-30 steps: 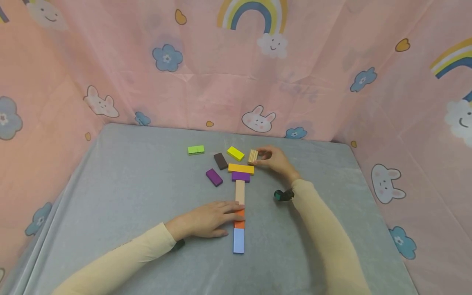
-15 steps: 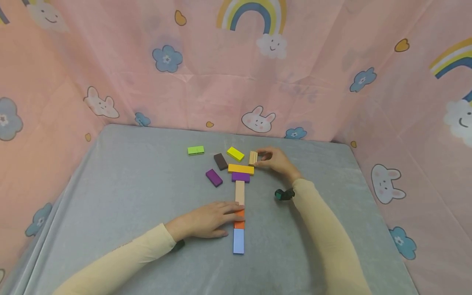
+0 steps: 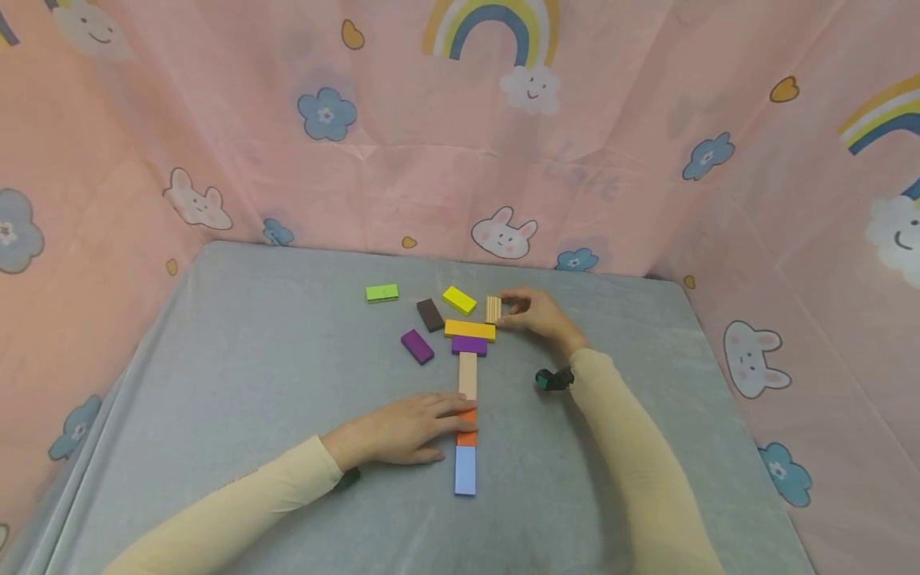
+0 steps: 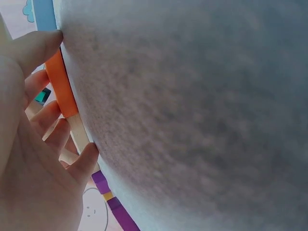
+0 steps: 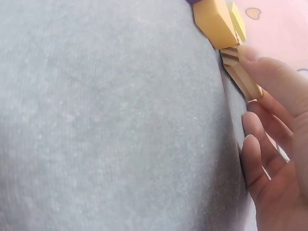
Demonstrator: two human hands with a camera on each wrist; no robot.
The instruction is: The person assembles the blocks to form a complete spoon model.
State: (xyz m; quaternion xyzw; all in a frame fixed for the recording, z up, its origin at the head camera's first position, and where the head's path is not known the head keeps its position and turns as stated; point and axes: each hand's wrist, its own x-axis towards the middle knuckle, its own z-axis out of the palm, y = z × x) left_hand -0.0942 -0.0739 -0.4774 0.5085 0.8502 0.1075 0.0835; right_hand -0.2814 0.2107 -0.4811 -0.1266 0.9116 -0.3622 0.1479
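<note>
A line of flat blocks runs away from me on the grey cloth table [image 3: 251, 375]: light blue [image 3: 465, 469], orange [image 3: 467, 437], natural wood [image 3: 468, 374], purple [image 3: 469, 345], then a yellow-orange bar [image 3: 469, 329] lying crosswise. My left hand [image 3: 449, 423] lies flat with straight fingers across the orange block [image 4: 60, 84]. My right hand [image 3: 512, 310] pinches a ribbed wooden block [image 3: 492, 309] between thumb and forefinger. The block stands on edge at the bar's right end [image 5: 214, 21], and its ribbed side [image 5: 240, 72] shows in the right wrist view.
Loose blocks lie behind and left of the line: yellow [image 3: 459, 299], brown [image 3: 430, 315], purple [image 3: 418, 346] and green [image 3: 382, 293]. Pink printed cloth walls [image 3: 402, 160] close in the table on three sides. A small camera [image 3: 552, 379] sits on my right wrist.
The right hand has set the ribbed block down a little closer to the bar's end. The left hand and the other blocks have not moved.
</note>
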